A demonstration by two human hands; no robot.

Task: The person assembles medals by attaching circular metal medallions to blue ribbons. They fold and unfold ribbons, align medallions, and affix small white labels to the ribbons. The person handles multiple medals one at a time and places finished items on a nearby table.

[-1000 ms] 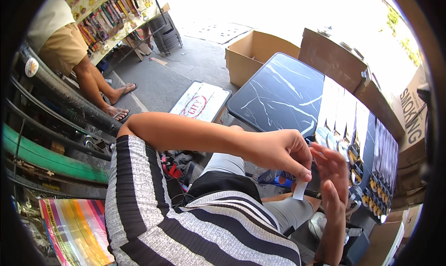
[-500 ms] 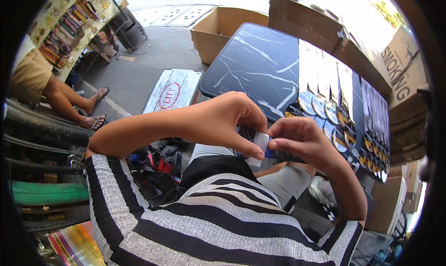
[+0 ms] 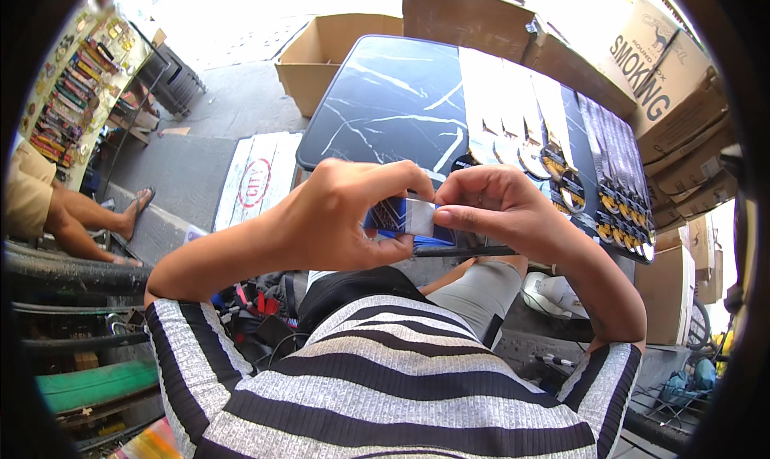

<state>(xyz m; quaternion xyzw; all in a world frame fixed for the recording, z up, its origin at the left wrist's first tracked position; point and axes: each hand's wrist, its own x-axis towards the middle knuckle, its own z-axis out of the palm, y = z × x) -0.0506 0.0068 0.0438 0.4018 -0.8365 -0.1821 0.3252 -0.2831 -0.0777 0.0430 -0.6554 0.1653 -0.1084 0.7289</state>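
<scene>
1. Presently, a small dark-blue box (image 3: 387, 217) is held up before the person's waist, just off the near edge of the table, with a white strip (image 3: 419, 218) lying across its 3 o'clock end.
2. At the box's 9 o'clock side, the left hand (image 3: 345, 212) grasps it, fingers above and thumb below.
3. From 3 o'clock, the right hand (image 3: 507, 204) has curled fingers, its thumb and forefinger at the strip's outer edge; whether they pinch it or only press against it, I cannot tell.
4. As I judge it, this piece of handwork is midway: the box is gripped and the strip is in place over one face. Pressing down or lining up its edge seems left; whether it adheres, or wraps round to the underside, is hidden.
5. Toward 12 o'clock spreads the dark table (image 3: 385, 114). White ribbons (image 3: 505, 90) lie on it near 1 o'clock and purple ribbons (image 3: 601, 126) near 2, with round discs (image 3: 618, 218) at 3. That laying-out looks done, in neat rows.
6. Farther out, a tan carton (image 3: 309, 82) stands at 11 o'clock, and a white board (image 3: 233, 182) with a red oval lies between 9 and 10.
</scene>
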